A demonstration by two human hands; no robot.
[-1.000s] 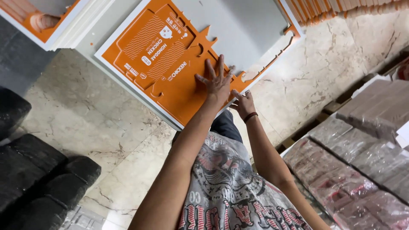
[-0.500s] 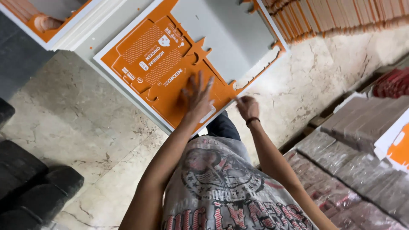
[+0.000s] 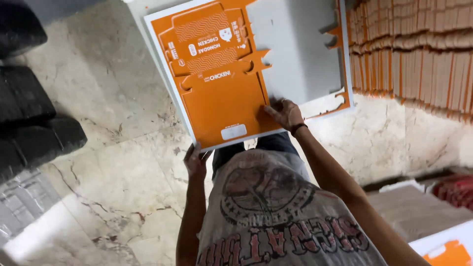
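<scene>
A large printed cardboard sheet (image 3: pixel 221 93), orange with a die-cut box outline, lies on a stack in front of me; its right half shows a grey area (image 3: pixel 295 54) where a box shape has been taken out. My left hand (image 3: pixel 196 160) grips the sheet's near left corner from below. My right hand (image 3: pixel 284 113) presses its fingertips on the near edge of the orange part, beside the grey cut-out.
Stacks of folded orange-and-brown cardboard blanks (image 3: pixel 419 54) fill the upper right. Black bundles (image 3: pixel 29 113) lie at the left on the marble floor (image 3: pixel 118 187). Wrapped packs (image 3: pixel 419 212) and another orange sheet's corner (image 3: pixel 446 251) sit at the lower right.
My left hand has left the top of the orange sheet and now holds its near left corner. The view has swung, so the sheet lies squarer and higher.
</scene>
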